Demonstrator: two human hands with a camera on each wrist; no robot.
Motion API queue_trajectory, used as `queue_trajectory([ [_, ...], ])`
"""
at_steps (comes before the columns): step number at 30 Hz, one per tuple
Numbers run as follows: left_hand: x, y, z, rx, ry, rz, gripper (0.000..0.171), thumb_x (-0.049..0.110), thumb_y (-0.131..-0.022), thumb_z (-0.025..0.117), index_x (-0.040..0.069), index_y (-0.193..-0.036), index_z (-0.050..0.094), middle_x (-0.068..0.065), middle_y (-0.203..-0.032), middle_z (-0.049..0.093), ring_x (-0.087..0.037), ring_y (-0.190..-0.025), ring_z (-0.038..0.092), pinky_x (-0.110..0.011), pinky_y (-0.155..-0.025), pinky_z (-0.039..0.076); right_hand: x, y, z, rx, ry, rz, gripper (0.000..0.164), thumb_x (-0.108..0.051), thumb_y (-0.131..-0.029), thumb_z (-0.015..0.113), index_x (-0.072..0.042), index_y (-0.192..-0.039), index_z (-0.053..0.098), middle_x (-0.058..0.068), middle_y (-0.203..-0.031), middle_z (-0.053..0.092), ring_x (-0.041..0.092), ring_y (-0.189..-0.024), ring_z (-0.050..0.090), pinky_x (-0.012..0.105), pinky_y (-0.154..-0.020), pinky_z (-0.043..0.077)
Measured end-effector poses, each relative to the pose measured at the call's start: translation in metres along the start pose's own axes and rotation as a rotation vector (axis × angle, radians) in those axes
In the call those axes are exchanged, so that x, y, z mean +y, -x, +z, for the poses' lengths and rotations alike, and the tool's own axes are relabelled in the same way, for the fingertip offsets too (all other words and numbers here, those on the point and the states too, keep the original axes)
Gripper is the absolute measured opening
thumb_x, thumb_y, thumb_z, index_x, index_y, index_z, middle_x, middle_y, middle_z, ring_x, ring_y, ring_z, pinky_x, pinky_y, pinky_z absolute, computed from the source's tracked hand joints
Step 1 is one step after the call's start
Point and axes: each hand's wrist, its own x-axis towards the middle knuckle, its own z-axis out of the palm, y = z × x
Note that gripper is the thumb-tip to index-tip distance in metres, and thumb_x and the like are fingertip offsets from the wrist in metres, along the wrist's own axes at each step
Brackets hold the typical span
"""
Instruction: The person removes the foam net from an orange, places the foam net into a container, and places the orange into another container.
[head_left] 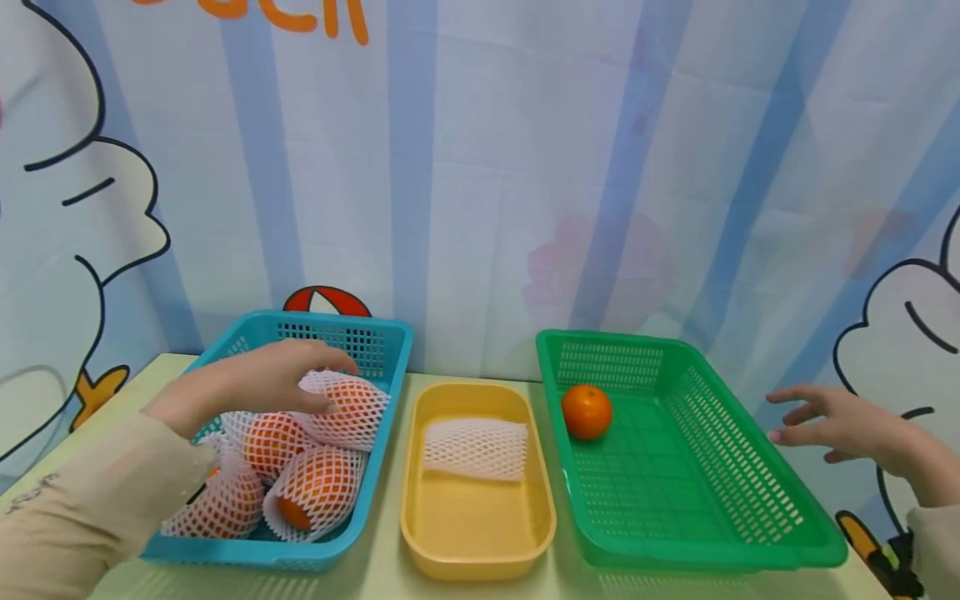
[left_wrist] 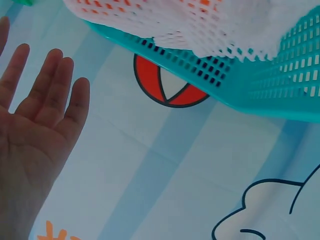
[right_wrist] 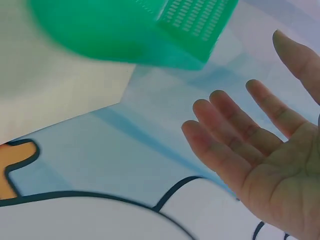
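I've got four oranges wrapped in white foam netting piled in the blue basket [head_left: 375,367] at the table's left, and my left hand [head_left: 262,379] lies flat-fingered on the topmost netted orange [head_left: 352,408], which sits tilted against the basket's right wall. Over in the green basket [head_left: 750,492] a bare orange [head_left: 587,412] sits near the far-left corner, and one empty foam net [head_left: 476,448] lies flat in the yellow tray [head_left: 480,542] between the baskets.

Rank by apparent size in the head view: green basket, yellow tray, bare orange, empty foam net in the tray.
1. green basket, largest.
2. yellow tray.
3. empty foam net, lying in the yellow tray.
4. bare orange, smallest, in the green basket.
All stand at similar depth, so the order looks safe.
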Motion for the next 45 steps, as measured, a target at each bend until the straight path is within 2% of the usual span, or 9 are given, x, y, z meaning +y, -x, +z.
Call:
queue_trajectory([
  [6, -0.009, 0.001, 0.004, 0.007, 0.005, 0.012, 0.043, 0.017, -0.085, 0.067, 0.007, -0.126, 0.055, -0.012, -0.127, 0.054, -0.036, -0.119, 0.045, -0.053, -0.091, 0.042, 0.027, 0.003, 0.013, -0.013, -0.067, 0.047, 0.082, -0.039, -0.090, 0.059, 0.016, -0.136, 0.019, 0.044, -0.122, 0.036, 0.051, -0.104, 0.049, 0.054, -0.074, 0.048],
  [11, -0.014, -0.003, 0.008, -0.004, 0.004, 0.027, 0.045, 0.015, -0.085, 0.068, 0.006, -0.126, 0.054, -0.013, -0.129, 0.052, -0.038, -0.121, 0.042, -0.053, -0.092, 0.040, 0.041, 0.004, 0.024, -0.019, -0.138, 0.071, 0.083, -0.037, -0.090, 0.059, 0.017, -0.136, 0.016, 0.045, -0.120, 0.037, 0.047, -0.102, 0.052, 0.053, -0.075, 0.049],
  [17, -0.020, -0.009, 0.014, -0.020, 0.000, 0.022, 0.049, 0.012, -0.083, 0.069, 0.007, -0.128, 0.053, -0.014, -0.131, 0.050, -0.039, -0.123, 0.040, -0.054, -0.093, 0.039, 0.047, 0.002, 0.033, -0.076, -0.250, 0.084, 0.079, -0.031, -0.093, 0.057, 0.017, -0.137, 0.011, 0.041, -0.117, 0.042, 0.041, -0.099, 0.055, 0.053, -0.078, 0.048],
  [21, -0.022, -0.015, 0.018, -0.032, -0.017, 0.003, 0.052, 0.009, -0.080, 0.071, 0.007, -0.128, 0.052, -0.015, -0.132, 0.049, -0.039, -0.123, 0.040, -0.054, -0.094, 0.038, 0.049, 0.000, 0.038, -0.100, -0.321, 0.088, 0.076, -0.023, -0.092, 0.057, 0.016, -0.138, 0.011, 0.033, -0.113, 0.049, 0.035, -0.097, 0.058, 0.052, -0.077, 0.049],
  [24, -0.022, -0.020, 0.019, -0.035, -0.029, -0.016, 0.054, 0.006, -0.077, 0.073, 0.009, -0.128, 0.053, -0.015, -0.132, 0.049, -0.040, -0.123, 0.040, -0.055, -0.094, 0.038, 0.051, 0.000, 0.041, -0.105, -0.356, 0.083, 0.075, -0.019, -0.092, 0.058, 0.015, -0.138, 0.010, 0.028, -0.112, 0.051, 0.032, -0.095, 0.059, 0.051, -0.077, 0.049],
  [31, -0.024, -0.026, 0.024, -0.058, -0.021, -0.032, 0.060, 0.004, -0.074, 0.076, 0.008, -0.129, 0.052, -0.016, -0.132, 0.049, -0.039, -0.122, 0.040, -0.055, -0.093, 0.039, 0.053, -0.001, 0.045, -0.105, -0.400, 0.079, 0.078, -0.015, -0.091, 0.058, 0.015, -0.139, 0.004, 0.025, -0.110, 0.054, 0.031, -0.092, 0.060, 0.049, -0.077, 0.050],
  [35, -0.026, -0.030, 0.029, -0.077, -0.022, -0.040, 0.066, 0.007, -0.072, 0.078, 0.009, -0.131, 0.049, -0.016, -0.134, 0.047, -0.039, -0.123, 0.039, -0.055, -0.094, 0.038, 0.054, -0.001, 0.049, -0.112, -0.442, 0.071, 0.082, -0.011, -0.090, 0.058, 0.015, -0.138, -0.002, 0.023, -0.108, 0.056, 0.032, -0.089, 0.062, 0.047, -0.075, 0.051],
  [42, -0.027, -0.036, 0.032, -0.087, -0.049, -0.050, 0.075, 0.009, -0.068, 0.082, 0.010, -0.134, 0.046, -0.020, -0.137, 0.042, -0.040, -0.124, 0.038, -0.054, -0.093, 0.040, 0.059, -0.001, 0.046, -0.231, -0.554, -0.029, 0.082, -0.007, -0.092, 0.051, 0.017, -0.135, -0.014, 0.014, -0.106, 0.059, 0.034, -0.092, 0.062, 0.048, -0.077, 0.050],
  [45, -0.028, -0.037, 0.033, -0.100, -0.051, -0.064, 0.076, 0.009, -0.067, 0.081, 0.010, -0.134, 0.046, -0.019, -0.137, 0.043, -0.040, -0.124, 0.038, -0.055, -0.095, 0.038, 0.061, -0.002, 0.046, -0.244, -0.571, -0.050, 0.081, -0.006, -0.092, 0.050, 0.016, -0.135, -0.015, 0.013, -0.105, 0.059, 0.034, -0.092, 0.062, 0.048, -0.077, 0.050],
])
